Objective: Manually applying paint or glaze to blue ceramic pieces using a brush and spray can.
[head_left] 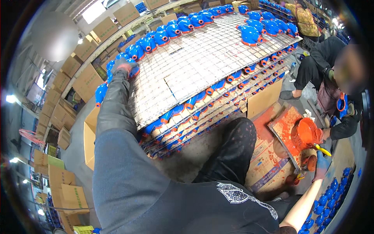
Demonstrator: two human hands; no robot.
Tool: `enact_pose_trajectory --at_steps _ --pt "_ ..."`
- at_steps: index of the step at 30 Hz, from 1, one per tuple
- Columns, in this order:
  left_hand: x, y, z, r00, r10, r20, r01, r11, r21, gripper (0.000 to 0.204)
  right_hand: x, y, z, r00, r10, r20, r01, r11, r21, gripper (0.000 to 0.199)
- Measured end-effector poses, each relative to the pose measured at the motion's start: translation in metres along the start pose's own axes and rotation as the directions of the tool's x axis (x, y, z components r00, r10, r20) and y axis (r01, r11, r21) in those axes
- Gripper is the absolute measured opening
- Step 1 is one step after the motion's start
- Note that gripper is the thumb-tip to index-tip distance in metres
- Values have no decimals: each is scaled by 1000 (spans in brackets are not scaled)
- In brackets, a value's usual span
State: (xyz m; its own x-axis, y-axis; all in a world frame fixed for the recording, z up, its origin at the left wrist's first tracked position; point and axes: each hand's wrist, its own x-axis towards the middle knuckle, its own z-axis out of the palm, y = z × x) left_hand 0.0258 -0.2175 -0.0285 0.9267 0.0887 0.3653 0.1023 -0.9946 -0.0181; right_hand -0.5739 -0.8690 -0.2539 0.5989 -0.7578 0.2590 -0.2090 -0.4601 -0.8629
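Observation:
My left arm reaches out to the far left edge of a wire-mesh rack [194, 58]. There my gloved left hand [123, 65] is closed on a blue casing with a red rim [134, 71], in a row of similar blue casings [160, 38]. Low on the right, my right hand [321, 165], in a blue glove stained red, is beside a yellow handle [322, 149] at the rim of a red paint bucket [309, 132]. Its fingers are mostly hidden, so its grip is unclear. A small red-coated round piece [310, 162] lies against that hand.
Under the top mesh, several more layers hold blue casings [191, 102]. Paint-splashed cardboard [269, 156] lies below the bucket. A co-worker [325, 62] sits at the right with a blue casing [342, 105]. Small blue parts [329, 197] cover the lower right; cartons [86, 82] stand left.

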Motion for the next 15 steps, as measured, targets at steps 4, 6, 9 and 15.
enact_pose_trajectory --at_steps 4,6,9,15 --pt "4 16 -8 991 115 -71 -120 990 -80 74 -6 -28 12 1000 -13 -16 13 1000 17 20" --pt "1 48 -19 966 240 -91 -254 943 -215 66 -7 -27 15 999 -8 -46 9 1000 18 20" --pt "-26 128 -36 825 546 -144 -536 678 -502 53 -17 -40 -9 977 -213 -15 202 943 -263 19" --pt "-175 256 -101 237 947 -218 -839 87 -537 38 -43 -101 -28 945 -307 -113 221 854 -471 30"
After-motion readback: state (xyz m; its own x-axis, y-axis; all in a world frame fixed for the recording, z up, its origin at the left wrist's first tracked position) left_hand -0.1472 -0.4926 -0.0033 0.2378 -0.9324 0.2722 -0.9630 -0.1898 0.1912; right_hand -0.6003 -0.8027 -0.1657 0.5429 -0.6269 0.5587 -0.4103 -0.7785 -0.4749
